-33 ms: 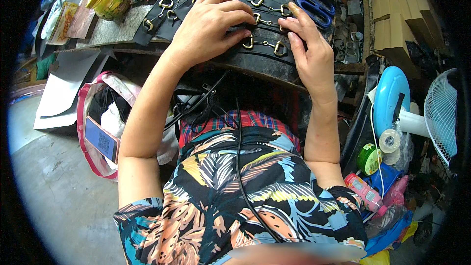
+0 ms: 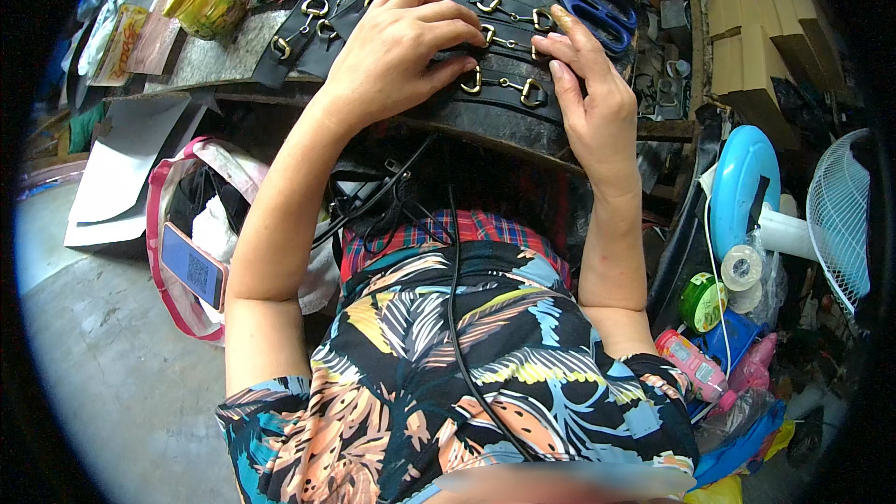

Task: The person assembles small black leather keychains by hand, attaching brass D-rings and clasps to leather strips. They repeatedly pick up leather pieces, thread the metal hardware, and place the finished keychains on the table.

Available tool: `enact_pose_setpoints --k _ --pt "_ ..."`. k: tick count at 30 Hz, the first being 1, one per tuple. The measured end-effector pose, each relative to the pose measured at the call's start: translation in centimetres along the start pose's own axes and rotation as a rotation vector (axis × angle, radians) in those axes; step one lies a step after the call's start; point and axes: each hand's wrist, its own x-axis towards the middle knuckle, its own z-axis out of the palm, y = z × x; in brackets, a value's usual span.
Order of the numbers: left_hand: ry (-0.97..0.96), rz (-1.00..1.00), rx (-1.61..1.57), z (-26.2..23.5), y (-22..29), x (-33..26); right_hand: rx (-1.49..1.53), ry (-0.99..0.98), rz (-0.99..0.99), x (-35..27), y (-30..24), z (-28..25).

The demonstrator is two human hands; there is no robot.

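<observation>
Several black leather strips with metal horsebit trims, gold-coloured rings joined by a silver bar, lie side by side on the dark worktop. My left hand (image 2: 401,51) is over them, fingers bent and apart. Its index fingertip touches the left ring of the middle horsebit (image 2: 509,43), and its thumb rests just above the left ring of the nearest horsebit (image 2: 504,84). At the other end of the middle one, my right hand (image 2: 593,84) has its fingers spread, a fingertip at the right ring. Beyond these lies another horsebit (image 2: 513,13). More trimmed strips (image 2: 315,7) lie left of my left hand.
Blue-handled scissors (image 2: 602,26) lie right of the strips. A yellow jar (image 2: 207,2) stands at the far left. Below the worktop are a pink-edged bag with a phone (image 2: 193,266) on the left and a fan (image 2: 840,224) on the right. A black cable (image 2: 453,289) hangs before me.
</observation>
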Motion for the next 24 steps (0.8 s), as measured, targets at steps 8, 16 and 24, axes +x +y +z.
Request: enact_pose_setpoints --k 8,16,24 --pt "-0.007 0.005 -0.006 -0.18 -0.27 0.43 -0.050 0.042 -0.087 0.41 0.44 -0.14" --pt "0.008 0.008 0.013 -0.15 -0.13 0.61 -0.101 0.026 -0.113 0.57 0.61 0.05" --pt "-0.007 0.017 0.092 -0.10 0.24 0.44 -0.204 0.024 -0.221 0.62 0.37 -0.01"
